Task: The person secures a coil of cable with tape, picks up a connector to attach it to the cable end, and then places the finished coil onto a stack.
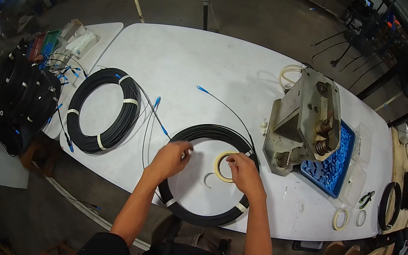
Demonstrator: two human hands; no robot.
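A coil of black cable (200, 218) lies in front of me, bound with pale tape bands. My right hand (245, 176) grips a roll of cream masking tape (217, 168) above the coil's open middle. At the coil's upper left, my left hand (169, 159) has its fingers curled; what they hold, if anything, is hidden. A thin cable end with a blue connector (202, 89) runs out beyond the coil. Another blue-tipped connector (158, 102) sits to the left. Inside the ring, a small curved pale strip (208, 180) rests on the white table (173, 53).
A second taped cable coil (131, 116) lies to the left, beside a stack of black coils (26, 86). On the right stand a metal press (302, 111) and a blue tray (339, 186) of small blue parts. Tape rolls (340, 219) and pliers (366, 199) lie farther right.
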